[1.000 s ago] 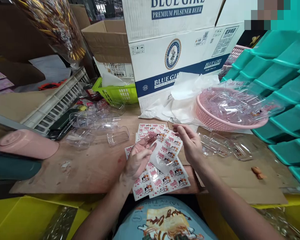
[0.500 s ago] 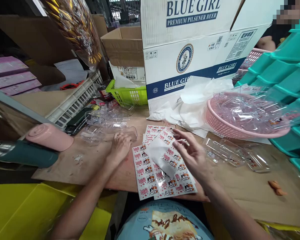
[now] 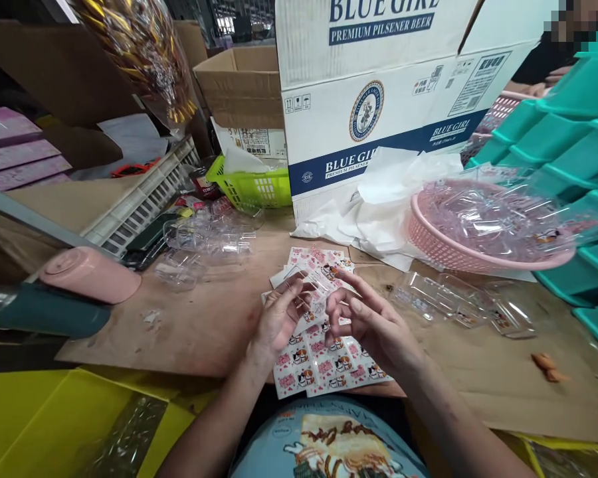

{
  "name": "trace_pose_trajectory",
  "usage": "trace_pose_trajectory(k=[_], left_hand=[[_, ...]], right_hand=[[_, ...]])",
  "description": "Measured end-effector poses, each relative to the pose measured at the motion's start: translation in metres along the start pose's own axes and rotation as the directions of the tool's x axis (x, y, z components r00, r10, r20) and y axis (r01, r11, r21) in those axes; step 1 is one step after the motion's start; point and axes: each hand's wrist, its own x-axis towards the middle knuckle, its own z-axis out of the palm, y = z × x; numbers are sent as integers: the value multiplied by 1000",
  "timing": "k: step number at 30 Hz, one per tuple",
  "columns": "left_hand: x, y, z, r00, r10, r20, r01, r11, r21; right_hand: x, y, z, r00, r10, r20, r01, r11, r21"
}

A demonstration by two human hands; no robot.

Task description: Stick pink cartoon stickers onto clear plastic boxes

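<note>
A clear plastic case (image 3: 306,282) is in my left hand (image 3: 280,315), its thumb and fingers closed on the near end. My right hand (image 3: 373,318) is just right of the case, with its fingers bent. At its index fingertip shows a small cat sticker (image 3: 330,271), close to the case's far end. Beneath both hands lie overlapping sticker sheets (image 3: 299,362) printed with cats and pink lettering. A white backing paper on them is partly hidden by my hands. To the right, several clear cases (image 3: 461,302) bearing cat stickers lie on the cardboard.
More clear cases (image 3: 204,249) lie at left, beside a pink cup (image 3: 92,273) and a dark green bottle (image 3: 50,311). A pink basket (image 3: 441,245) of clear cases stands at right, before stacked teal bins (image 3: 573,143). A white beer carton (image 3: 323,106) stands behind.
My left hand has brought a clear case from the pile at left to above the sticker sheets. My right hand has shifted slightly left towards it, with the sticker at its fingertip.
</note>
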Motion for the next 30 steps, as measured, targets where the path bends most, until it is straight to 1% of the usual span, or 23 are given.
trace_pose_trajectory(k=[3, 6, 9, 12, 16, 20, 26, 30], left_hand=[[-5, -5, 1, 999, 28, 44, -31, 998, 55], [-10, -8, 4, 997, 67, 37, -68, 997, 47], [-15, -11, 8, 996, 72, 54, -76, 994, 78], [-18, -14, 10, 995, 66, 77, -76, 989, 130], [-18, -16, 10, 995, 72, 75, -84, 981, 177], [-18, -17, 11, 994, 81, 78, -94, 978, 186], [-21, -19, 12, 996, 73, 59, -83, 980, 183], [-20, -19, 12, 995, 73, 66, -85, 978, 189]], right_hand=[[-12, -5, -7, 997, 71, 27, -71, 997, 6], [-22, -7, -12, 989, 146, 32, -145, 989, -26], [-27, -5, -17, 983, 183, 25, -182, 983, -38], [-29, -3, -20, 980, 198, 20, -198, 980, -28], [-30, -2, -20, 977, 213, 7, -213, 977, 2], [-31, 0, -18, 973, 230, 5, -230, 973, 5], [-29, 3, -17, 966, 258, -35, -258, 966, 3], [-29, 4, -17, 965, 257, -49, -257, 966, -1]])
